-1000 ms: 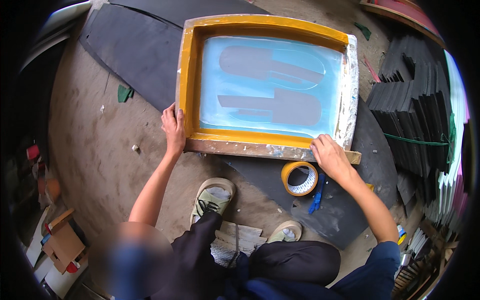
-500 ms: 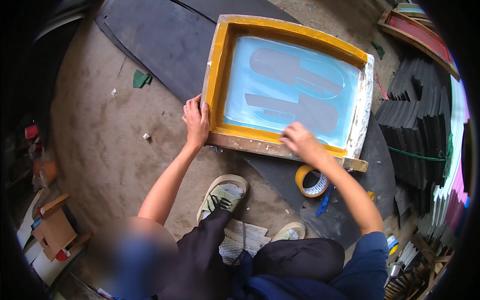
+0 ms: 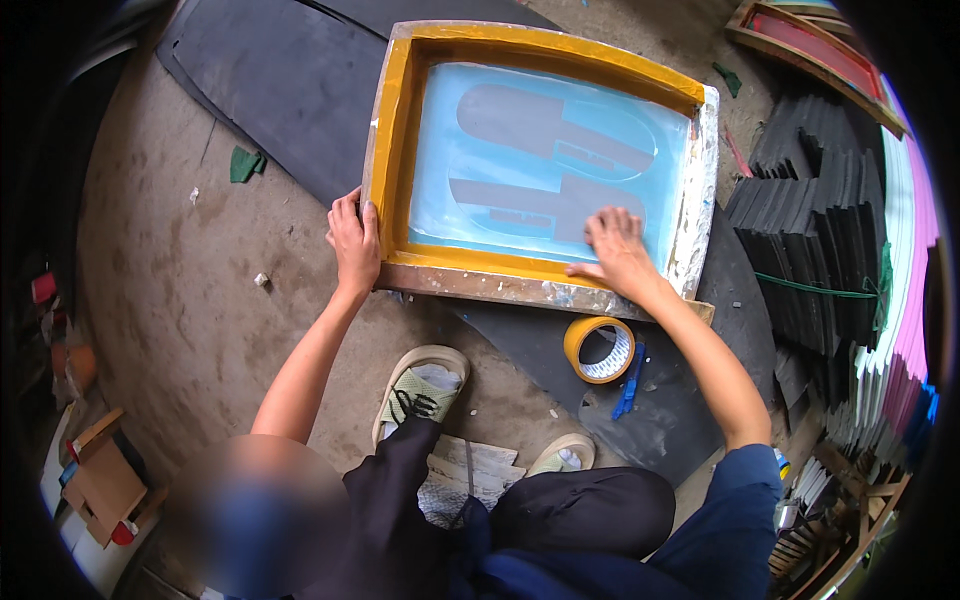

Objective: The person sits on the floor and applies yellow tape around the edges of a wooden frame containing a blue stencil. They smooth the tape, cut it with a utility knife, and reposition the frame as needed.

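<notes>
A wooden screen printing frame, its inner edges lined with yellow tape, lies on a black sheet. The light blue mesh inside carries grey shoe-shaped patterns. My left hand grips the frame's left side near the lower corner, thumb toward the inside, fingers outside. Over the lower right of the mesh and taped edge rests my right hand, fingers stretched forward and thumb spread to the left, nothing visible in it. Just below the frame sits a roll of yellow tape, with a slim blue tool beside it.
Large black sheets spread under and left of the frame. Tied stacks of black sheets stand at right, beside white and pink sheets. Another frame with red mesh is at far right. A cardboard box lies lower left.
My right hand has gone from curled fingers at the frame's lower edge to stretched fingers farther right over the mesh. My left hand keeps its grip. The whole view has shifted slightly.
</notes>
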The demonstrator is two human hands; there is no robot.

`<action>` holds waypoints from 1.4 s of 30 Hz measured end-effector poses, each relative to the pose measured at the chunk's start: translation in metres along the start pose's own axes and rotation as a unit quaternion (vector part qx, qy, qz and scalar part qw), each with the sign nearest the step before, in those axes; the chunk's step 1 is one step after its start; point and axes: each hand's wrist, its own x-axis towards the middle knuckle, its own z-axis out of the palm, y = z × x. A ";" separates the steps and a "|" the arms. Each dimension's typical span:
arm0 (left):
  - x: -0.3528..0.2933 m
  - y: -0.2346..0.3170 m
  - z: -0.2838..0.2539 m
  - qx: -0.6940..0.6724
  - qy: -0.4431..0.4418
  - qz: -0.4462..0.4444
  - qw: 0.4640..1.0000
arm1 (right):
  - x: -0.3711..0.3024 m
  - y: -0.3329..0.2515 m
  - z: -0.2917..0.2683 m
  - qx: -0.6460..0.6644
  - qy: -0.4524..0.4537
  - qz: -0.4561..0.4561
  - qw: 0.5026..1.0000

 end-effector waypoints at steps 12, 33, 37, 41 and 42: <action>0.000 0.003 -0.001 -0.001 -0.001 0.001 1.000 | 0.023 -0.006 0.000 0.008 0.014 -0.055 0.998; 0.001 0.008 0.003 -0.007 0.000 -0.015 1.000 | 0.023 0.011 -0.023 0.102 0.001 0.000 0.995; -0.002 -0.001 -0.001 0.004 -0.004 -0.011 1.000 | -0.014 0.026 -0.038 0.057 0.000 0.035 0.998; -0.003 0.000 0.000 -0.007 -0.013 -0.013 1.000 | -0.025 0.029 -0.030 0.027 0.008 0.057 0.998; 0.000 0.002 0.000 -0.009 -0.012 -0.010 1.000 | -0.017 0.023 -0.024 0.013 0.014 0.057 0.998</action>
